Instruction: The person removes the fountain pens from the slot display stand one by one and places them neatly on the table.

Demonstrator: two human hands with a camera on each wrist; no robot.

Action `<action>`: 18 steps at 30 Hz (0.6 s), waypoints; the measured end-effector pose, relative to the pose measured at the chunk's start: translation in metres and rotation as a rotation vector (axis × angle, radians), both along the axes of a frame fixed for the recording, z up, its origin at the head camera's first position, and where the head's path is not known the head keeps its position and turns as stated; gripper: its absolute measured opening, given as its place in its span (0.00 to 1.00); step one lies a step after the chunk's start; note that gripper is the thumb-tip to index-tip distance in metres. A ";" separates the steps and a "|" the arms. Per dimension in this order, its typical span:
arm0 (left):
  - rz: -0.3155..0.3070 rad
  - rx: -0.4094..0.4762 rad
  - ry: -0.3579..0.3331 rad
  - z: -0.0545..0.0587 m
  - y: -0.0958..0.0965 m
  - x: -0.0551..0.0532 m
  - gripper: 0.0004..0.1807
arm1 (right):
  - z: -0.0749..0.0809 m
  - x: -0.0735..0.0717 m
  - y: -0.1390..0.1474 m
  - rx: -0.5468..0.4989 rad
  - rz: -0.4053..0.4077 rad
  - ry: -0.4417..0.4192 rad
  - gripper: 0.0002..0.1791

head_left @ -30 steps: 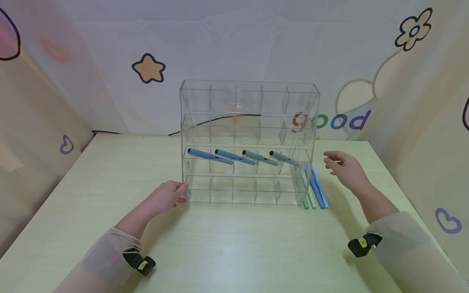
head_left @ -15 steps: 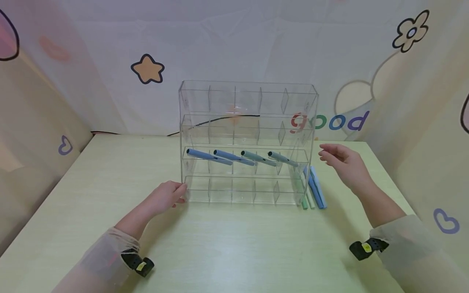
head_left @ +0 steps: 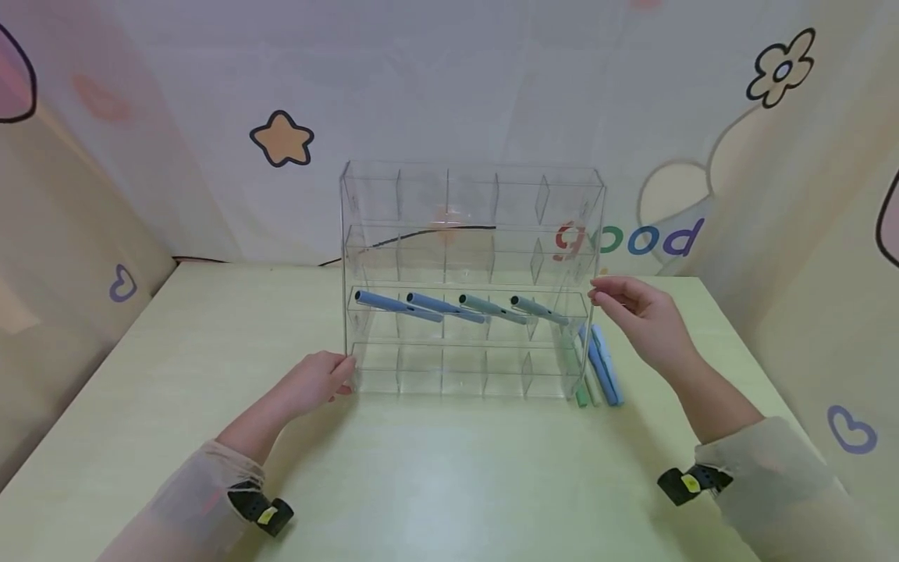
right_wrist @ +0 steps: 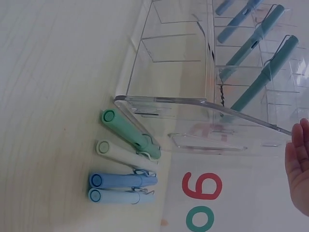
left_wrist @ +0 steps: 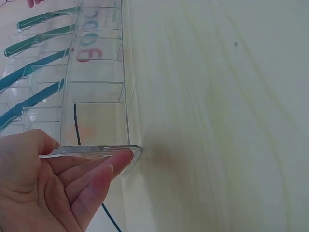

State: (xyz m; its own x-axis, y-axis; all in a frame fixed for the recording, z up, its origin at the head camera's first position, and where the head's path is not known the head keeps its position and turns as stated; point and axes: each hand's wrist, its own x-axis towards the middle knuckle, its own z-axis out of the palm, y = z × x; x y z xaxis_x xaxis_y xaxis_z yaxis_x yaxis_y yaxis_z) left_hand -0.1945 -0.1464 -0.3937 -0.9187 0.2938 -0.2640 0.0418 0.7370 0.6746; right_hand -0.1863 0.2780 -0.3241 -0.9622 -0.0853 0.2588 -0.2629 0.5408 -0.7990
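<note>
A clear acrylic display rack (head_left: pixel 467 382) with tiers of small compartments stands upright on the table. Two blue pens (head_left: pixel 396 305) and two green pens (head_left: pixel 492 309) lean in one of its lower tiers. At the rack's lower left edge, my left hand (head_left: pixel 316 382) grips the side panel, thumb on one face and fingers on the other, as the left wrist view shows. My right hand (head_left: pixel 646 324) is at the opposite side, higher up, its thumb and fingertips pinching the panel's edge. In the right wrist view only part of this hand (right_wrist: pixel 299 166) shows.
Beside the rack's right side lie a green pen (right_wrist: pixel 128 130), a pale green pen (right_wrist: pixel 126 154), a blue pen (right_wrist: pixel 123 180) and a light blue pen (right_wrist: pixel 120 195). A printed curtain (head_left: pixel 421 94) hangs behind the table (head_left: pixel 435 484).
My right hand has moved left, from beside the rack onto its right edge. The left hand keeps its hold. The whole scene sits slightly lower in the head view.
</note>
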 end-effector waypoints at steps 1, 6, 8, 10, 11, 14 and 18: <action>0.001 0.001 -0.002 0.000 -0.001 0.001 0.21 | -0.001 0.000 -0.002 -0.001 0.006 0.000 0.19; 0.012 0.015 -0.004 -0.002 -0.002 0.000 0.21 | -0.001 0.000 -0.010 0.015 0.041 0.022 0.17; 0.010 0.022 0.000 -0.002 -0.001 -0.001 0.21 | -0.001 -0.001 -0.012 0.026 0.051 0.027 0.17; 0.004 0.027 0.003 -0.002 -0.001 -0.002 0.21 | 0.001 0.000 -0.013 0.045 0.054 0.028 0.17; 0.000 0.029 0.005 -0.001 0.000 -0.002 0.21 | 0.002 0.000 -0.014 0.053 0.058 0.023 0.17; -0.006 0.031 0.007 -0.001 0.000 -0.002 0.21 | 0.004 0.000 -0.019 0.068 0.073 0.010 0.16; -0.009 0.028 -0.004 0.000 -0.002 -0.002 0.21 | 0.005 -0.001 -0.027 0.076 0.099 -0.011 0.17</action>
